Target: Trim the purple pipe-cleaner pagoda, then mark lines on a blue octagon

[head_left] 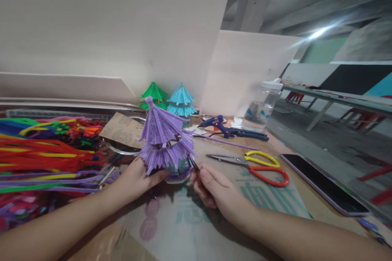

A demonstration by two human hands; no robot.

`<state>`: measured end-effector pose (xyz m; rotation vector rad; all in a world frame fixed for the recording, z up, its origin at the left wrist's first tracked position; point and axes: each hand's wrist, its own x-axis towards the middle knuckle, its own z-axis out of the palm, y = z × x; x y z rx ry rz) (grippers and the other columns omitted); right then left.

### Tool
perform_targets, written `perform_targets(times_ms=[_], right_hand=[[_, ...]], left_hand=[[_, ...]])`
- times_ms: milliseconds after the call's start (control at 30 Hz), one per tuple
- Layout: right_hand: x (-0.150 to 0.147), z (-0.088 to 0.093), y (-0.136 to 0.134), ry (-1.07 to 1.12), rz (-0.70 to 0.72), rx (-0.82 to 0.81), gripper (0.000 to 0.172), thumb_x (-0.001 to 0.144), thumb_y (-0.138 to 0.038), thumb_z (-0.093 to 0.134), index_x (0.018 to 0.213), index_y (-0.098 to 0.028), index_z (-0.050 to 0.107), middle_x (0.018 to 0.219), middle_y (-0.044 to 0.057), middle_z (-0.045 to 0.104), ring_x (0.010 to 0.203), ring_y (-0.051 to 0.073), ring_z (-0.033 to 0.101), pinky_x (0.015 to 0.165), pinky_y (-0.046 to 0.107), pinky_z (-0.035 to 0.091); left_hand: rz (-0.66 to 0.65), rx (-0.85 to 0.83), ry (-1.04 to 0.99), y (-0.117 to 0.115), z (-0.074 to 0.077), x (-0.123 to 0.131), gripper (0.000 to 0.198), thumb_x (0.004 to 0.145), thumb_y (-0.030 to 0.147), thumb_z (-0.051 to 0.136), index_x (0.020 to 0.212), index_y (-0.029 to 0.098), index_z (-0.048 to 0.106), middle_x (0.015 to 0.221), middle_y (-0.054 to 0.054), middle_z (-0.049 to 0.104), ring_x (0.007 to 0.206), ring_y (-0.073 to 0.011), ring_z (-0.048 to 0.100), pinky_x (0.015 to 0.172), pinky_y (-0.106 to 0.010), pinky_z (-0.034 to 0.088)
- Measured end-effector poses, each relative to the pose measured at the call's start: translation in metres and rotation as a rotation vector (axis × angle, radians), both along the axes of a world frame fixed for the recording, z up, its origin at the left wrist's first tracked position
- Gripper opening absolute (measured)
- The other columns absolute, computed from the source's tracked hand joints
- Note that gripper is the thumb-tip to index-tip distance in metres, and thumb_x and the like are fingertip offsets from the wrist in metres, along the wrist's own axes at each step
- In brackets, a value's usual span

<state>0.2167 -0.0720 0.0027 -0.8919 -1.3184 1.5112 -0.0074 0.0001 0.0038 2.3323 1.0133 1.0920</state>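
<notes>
A purple two-tiered pagoda point(163, 130), made of fuzzy pipe cleaners, stands slightly tilted in front of me on a pale base. My left hand point(143, 177) is closed around its lower left side, thumb in front, other fingers hidden behind the purple fringe. On the right, my right hand point(214, 185) pinches a pair of dark, slim tweezers point(194, 165) whose tips point up at the lower tier's right edge. Whether the tips touch or grip anything there is too small to tell. Scissors point(245, 161) with yellow and red handles lie right of the pagoda.
Colourful pipe cleaners point(45, 155) are heaped at left. Behind stand a green pagoda point(154, 96) and a blue pagoda point(181, 100). A blue glue gun point(219, 124), pliers point(249, 133) and a water bottle point(260, 106) are at the back right. A phone point(323, 183) lies along the right edge.
</notes>
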Motion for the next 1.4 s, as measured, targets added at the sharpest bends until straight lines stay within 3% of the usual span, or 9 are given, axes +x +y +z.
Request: perform_targets(times_ms=[133, 400, 600, 833, 1267, 1400], right_hand=[[0.0005, -0.0031, 0.0005, 0.008, 0.005, 0.015, 0.059, 0.075, -0.076, 0.067, 0.084, -0.02, 0.053, 0.056, -0.009, 0.035, 0.047, 0.007, 0.025, 0.041, 0.022, 0.014], [0.0034, 0.0013, -0.0002, 0.011, 0.0, -0.014, 0.059, 0.075, -0.075, 0.068, 0.084, -0.019, 0.054, 0.054, -0.011, 0.032, 0.046, 0.006, 0.02, 0.041, 0.021, 0.011], [0.0062, 0.0007, 0.0025, 0.021, -0.008, -0.07, 0.06, 0.071, -0.075, 0.07, 0.084, -0.018, 0.053, 0.053, -0.012, 0.033, 0.043, 0.004, 0.018, 0.04, 0.019, 0.011], [0.0058, 0.0004, 0.0024, 0.031, -0.028, -0.042, 0.058, 0.072, -0.072, 0.071, 0.083, -0.018, 0.055, 0.053, -0.012, 0.033, 0.043, 0.004, 0.018, 0.039, 0.02, 0.011], [0.005, 0.0009, 0.0031, 0.032, -0.049, -0.021, 0.055, 0.072, -0.07, 0.072, 0.082, -0.018, 0.055, 0.051, -0.012, 0.03, 0.044, 0.005, 0.018, 0.039, 0.02, 0.01], [0.0052, 0.0011, 0.0028, 0.026, -0.051, -0.028, 0.055, 0.072, -0.07, 0.072, 0.082, -0.018, 0.055, 0.051, -0.012, 0.031, 0.043, 0.005, 0.017, 0.039, 0.02, 0.01]], left_hand=[[-0.023, -0.002, 0.043, -0.0002, 0.0011, 0.0003, 0.038, 0.085, 0.052, 0.063, 0.11, 0.024, 0.065, 0.117, -0.008, 0.074, 0.112, -0.0324, 0.068, 0.103, -0.048, 0.054], [0.04, 0.007, 0.036, -0.0008, 0.0008, 0.0039, 0.038, 0.083, 0.054, 0.062, 0.103, 0.022, 0.065, 0.107, -0.009, 0.075, 0.107, -0.0324, 0.069, 0.099, -0.047, 0.056], [0.046, -0.007, 0.041, -0.0021, 0.0017, 0.0057, 0.031, 0.081, 0.046, 0.058, 0.101, 0.022, 0.063, 0.101, -0.007, 0.075, 0.107, -0.0303, 0.069, 0.101, -0.044, 0.054], [0.085, 0.006, 0.106, 0.0007, -0.0023, 0.005, 0.031, 0.079, 0.045, 0.056, 0.094, 0.02, 0.063, 0.1, -0.01, 0.074, 0.106, -0.0322, 0.069, 0.104, -0.047, 0.052], [0.035, -0.005, 0.122, 0.0013, -0.0016, 0.0051, 0.028, 0.08, 0.044, 0.057, 0.094, 0.021, 0.066, 0.111, -0.008, 0.075, 0.108, -0.0301, 0.068, 0.104, -0.046, 0.052], [0.045, -0.007, 0.122, 0.0013, -0.0014, 0.0061, 0.031, 0.08, 0.043, 0.056, 0.097, 0.02, 0.067, 0.104, -0.008, 0.075, 0.107, -0.0306, 0.068, 0.105, -0.046, 0.051]])
